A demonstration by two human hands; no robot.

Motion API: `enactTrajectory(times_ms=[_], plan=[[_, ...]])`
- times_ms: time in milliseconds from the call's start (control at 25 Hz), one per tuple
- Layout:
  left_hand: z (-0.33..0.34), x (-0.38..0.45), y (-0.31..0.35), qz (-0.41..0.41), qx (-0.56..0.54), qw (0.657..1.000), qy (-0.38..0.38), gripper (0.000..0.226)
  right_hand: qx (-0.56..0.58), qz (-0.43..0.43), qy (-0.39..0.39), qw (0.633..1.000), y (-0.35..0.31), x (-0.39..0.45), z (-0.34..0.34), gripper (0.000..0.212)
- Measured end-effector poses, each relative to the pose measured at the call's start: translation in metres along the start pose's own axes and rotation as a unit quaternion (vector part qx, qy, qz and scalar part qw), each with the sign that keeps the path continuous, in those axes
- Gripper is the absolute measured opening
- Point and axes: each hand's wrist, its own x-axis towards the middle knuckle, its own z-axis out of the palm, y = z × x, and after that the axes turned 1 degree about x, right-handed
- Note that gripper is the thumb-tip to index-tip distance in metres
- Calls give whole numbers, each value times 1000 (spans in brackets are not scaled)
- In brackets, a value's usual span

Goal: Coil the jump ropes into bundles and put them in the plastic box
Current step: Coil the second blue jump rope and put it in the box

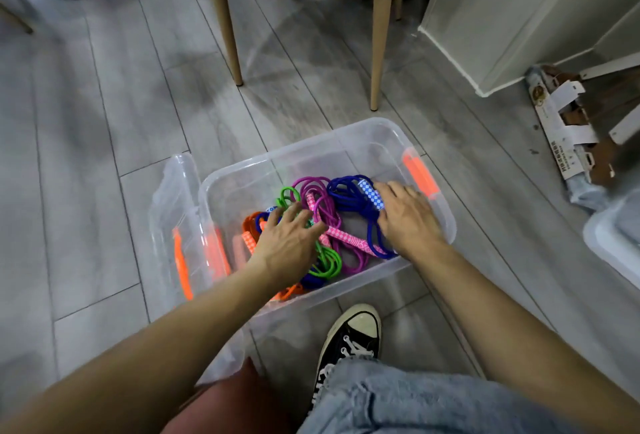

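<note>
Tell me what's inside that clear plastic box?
Coiled jump ropes: blue, purple, green and orange. Both hands, left and right, cover whatever lies beneath them.

The box [349,142] is clear plastic with bright orange latches [420,173]; its clear lid [173,211] beside it carries the same orange clips; inside, the blue rope [349,196] has a handle checked blue and white; the purple rope [317,191] has handles checked pink and white; the green rope [327,262] is vivid lime; the orange rope [248,224] has an orange-and-white checked handle; the floor [104,121] is grey wood-grain plank; the chair legs [379,35] are pale tan; the shoe [349,340] is black with white laces and an off-white toe cap; the jeans [415,399] are light blue.
</note>
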Motion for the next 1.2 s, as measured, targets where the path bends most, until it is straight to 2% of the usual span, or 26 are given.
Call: enactTrajectory(times_ms=[160,240,360,440,520,600,720,880,1000,1080,1200], plan=[[-13,-55,-11,-111,-2,984,141,59,-56,-8,68,996,4,-29,-17,45],[-13,-77,-17,-218,-28,963,156,67,-75,18,94,993,9,-43,-22,50],[-10,-95,-23,-356,-115,918,132,76,-79,104,114,985,15,-66,-27,54],[-6,-98,-25,-386,-184,896,123,77,-60,162,114,978,17,-80,-26,48],[1,-98,-26,-389,-217,883,150,72,-37,181,103,977,21,-89,-23,37],[7,-96,-29,-385,-233,873,186,71,-20,190,84,978,24,-92,-21,37],[4,-97,-27,-351,-239,867,260,65,5,198,75,977,27,-91,-22,36],[-2,-99,-14,-214,-186,896,342,65,24,200,80,976,28,-90,-22,33],[16,-98,2,-103,-124,934,320,64,40,210,75,974,27,-89,-21,34],[29,-95,20,-28,-100,954,282,71,53,215,77,972,28,-88,-19,32],[31,-87,43,85,-101,965,229,74,112,223,96,964,32,-88,-21,26]])
